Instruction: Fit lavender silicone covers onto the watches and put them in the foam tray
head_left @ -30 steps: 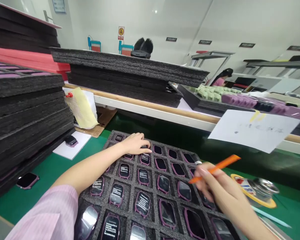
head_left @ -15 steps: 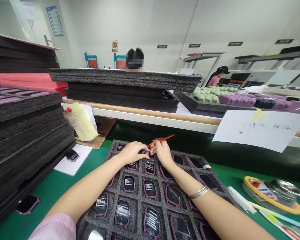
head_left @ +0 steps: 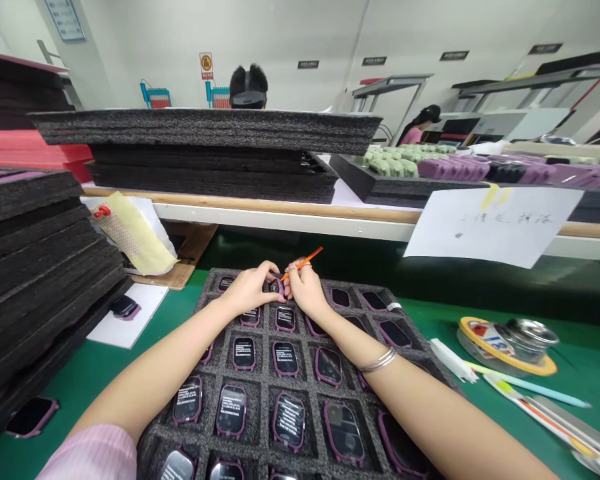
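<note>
My left hand is closed at the far side of a black foam tray, thumb and fingers around a small purple smartwatch body. Pinched in my right hand is a thin orange stick, its lower end at that smartwatch. Whether the tip touches it I cannot tell. Several purple-framed smartwatch bodies lie face up in the tray's pockets. Some, such as the watch near the middle, show white text on screen; others, like the watch at the right, are dark.
Stacked foam trays rise at the left. One loose watch rests on a white pad, another watch on the green table. A tape roll and pens lie right. Behind runs a shelf; two people are beyond.
The view has shifted, so the scene sits further left and higher. Both hands stay at the tray's far side; the smartwatch between my left fingers now shows more of its purple edge.
</note>
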The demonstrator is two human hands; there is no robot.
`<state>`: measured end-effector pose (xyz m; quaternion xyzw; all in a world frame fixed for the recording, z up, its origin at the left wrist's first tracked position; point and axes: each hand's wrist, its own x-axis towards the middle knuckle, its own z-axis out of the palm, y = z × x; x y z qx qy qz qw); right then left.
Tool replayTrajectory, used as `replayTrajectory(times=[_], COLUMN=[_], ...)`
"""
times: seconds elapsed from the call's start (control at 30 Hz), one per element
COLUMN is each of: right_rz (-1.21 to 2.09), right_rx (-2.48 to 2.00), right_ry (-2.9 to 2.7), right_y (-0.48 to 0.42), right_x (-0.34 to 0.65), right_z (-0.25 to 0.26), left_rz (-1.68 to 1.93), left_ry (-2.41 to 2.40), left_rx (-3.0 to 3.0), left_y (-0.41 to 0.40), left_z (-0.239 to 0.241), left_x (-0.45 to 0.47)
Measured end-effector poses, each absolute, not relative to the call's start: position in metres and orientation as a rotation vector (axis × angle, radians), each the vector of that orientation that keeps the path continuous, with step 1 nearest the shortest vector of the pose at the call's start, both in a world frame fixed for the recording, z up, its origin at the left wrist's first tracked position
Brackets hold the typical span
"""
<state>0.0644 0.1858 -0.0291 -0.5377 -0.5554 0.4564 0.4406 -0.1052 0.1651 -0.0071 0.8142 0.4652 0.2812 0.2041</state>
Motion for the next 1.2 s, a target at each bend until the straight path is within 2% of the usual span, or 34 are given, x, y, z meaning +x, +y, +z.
replayTrajectory(times=[0.27, 0.47, 0.67, 1.2], right_rz=[1.119, 1.114, 1.131, 1.211], right_rx=[-1.358, -1.317, -1.256, -1.216], right_ry=[-1.424, -1.414, -1.350, -1.400], right_y=[0.184, 0.186, 0.188, 0.200], right_x=[0.065, 0.065, 0.067, 0.007], right_z=[-0.026, -0.032, -0.034, -0.031], left_rz=[0.739, 0.639, 0.555, 0.756], left_ry=[1.316, 1.525, 1.473, 1.359], left_rx=[2.366, 2.510, 2.625, 2.525], left_y=[0.165, 0.161, 0.149, 0.149], left_z=[-0.008, -0.003, 0.002, -0.012], left_x=[-0.104, -0.113, -0.137, -0.164])
